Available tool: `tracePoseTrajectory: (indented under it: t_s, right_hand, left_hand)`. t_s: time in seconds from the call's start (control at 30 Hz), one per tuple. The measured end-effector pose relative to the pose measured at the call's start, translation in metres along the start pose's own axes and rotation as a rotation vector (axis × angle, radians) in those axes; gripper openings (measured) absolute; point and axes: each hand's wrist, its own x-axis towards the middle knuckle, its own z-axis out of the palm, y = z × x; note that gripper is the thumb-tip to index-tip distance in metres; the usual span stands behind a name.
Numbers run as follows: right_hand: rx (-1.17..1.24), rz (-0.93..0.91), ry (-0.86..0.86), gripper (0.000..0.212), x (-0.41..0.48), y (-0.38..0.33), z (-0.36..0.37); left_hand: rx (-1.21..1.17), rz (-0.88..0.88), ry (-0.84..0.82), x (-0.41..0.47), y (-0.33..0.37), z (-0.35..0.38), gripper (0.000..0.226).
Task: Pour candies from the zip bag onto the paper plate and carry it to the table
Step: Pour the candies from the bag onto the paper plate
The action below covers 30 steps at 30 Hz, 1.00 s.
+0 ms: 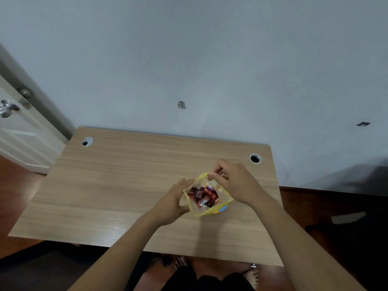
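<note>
A clear zip bag (224,203) with a yellow rim stands on the wooden table (126,185), its mouth spread wide. Red and purple wrapped candies (203,196) fill the bottom. My left hand (172,203) cups the bag's left side. My right hand (235,181) pinches the far edge of the yellow rim between thumb and fingers. No paper plate shows in the head view.
Two round cable holes (87,141) (255,158) sit near the table's back corners. A grey wall stands right behind the table. A white door with a metal knob (7,109) is at the left. My bare feet are under the table's front edge.
</note>
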Motion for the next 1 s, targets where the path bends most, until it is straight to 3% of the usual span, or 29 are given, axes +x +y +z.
tracePoseTrajectory:
  t_s: [0.07,0.13,0.2,0.33,0.5,0.67,0.77,0.9,1.0]
  right_hand:
    - [0.121,0.039,-0.026,0.014,-0.002,0.002,-0.005]
    - [0.224,0.106,-0.028,0.015,-0.005,0.008,-0.011]
    - [0.381,0.198,-0.018,0.020,-0.011,0.013,-0.017]
    - [0.807,0.393,0.056,0.053,-0.030,0.037,-0.010]
    - [0.934,0.462,-0.047,0.102,-0.057,0.079,0.035]
    - [0.700,0.451,-0.079,0.044,-0.067,0.090,0.067]
    - [0.710,0.477,-0.036,0.035,-0.066,0.101,0.078]
    - [0.646,0.563,-0.033,0.032,-0.064,0.125,0.095]
    - [0.605,0.611,-0.050,0.029,-0.062,0.145,0.110]
  left_hand:
    - [-0.077,0.068,0.089,0.004,0.005,0.006,0.047]
    - [-0.125,0.086,0.147,0.006,0.012,0.010,0.031]
    - [-0.091,0.066,0.170,0.007,0.018,0.012,0.032]
    - [-0.097,0.013,0.202,0.010,0.020,0.017,0.033]
    - [-0.138,-0.081,0.171,0.015,0.019,0.028,0.037]
    - [-0.189,-0.178,0.094,0.024,0.030,0.044,0.047]
    - [-0.208,-0.227,0.097,0.031,0.032,0.054,0.064]
    - [-0.302,-0.280,0.008,0.047,0.025,0.069,0.068]
    - [-0.356,-0.347,-0.051,0.058,-0.002,0.086,0.049]
